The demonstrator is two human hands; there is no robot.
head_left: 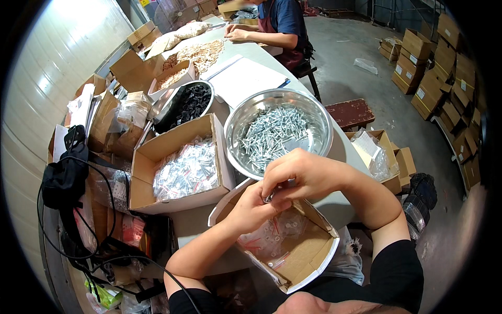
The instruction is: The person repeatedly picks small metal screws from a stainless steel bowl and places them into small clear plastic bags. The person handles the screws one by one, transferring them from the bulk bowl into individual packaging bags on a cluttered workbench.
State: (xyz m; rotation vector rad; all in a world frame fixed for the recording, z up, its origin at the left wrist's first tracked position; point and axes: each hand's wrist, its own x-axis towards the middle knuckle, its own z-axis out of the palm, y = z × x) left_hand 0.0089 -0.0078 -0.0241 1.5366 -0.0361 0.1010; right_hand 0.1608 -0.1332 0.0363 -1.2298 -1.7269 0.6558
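Left hand [252, 210], right hand [300, 175] — both clamped on a shiny piece [269, 198]; fine fingerwork above the carton [309, 252], seemingly; next needs steadiness.

Silver screws [274, 128] lie heaped at all angles in a round, shiny steel bowl [322, 125]. Nearer me — by my remote view — sits a low, open cardboard box [308, 255], brown inside and white-edged, with small clear bags [264, 240], some red-striped, bunched toward its left. Above it, fingers [276, 172] pinch a small glinting item [269, 198] — too hidden for me to identify.
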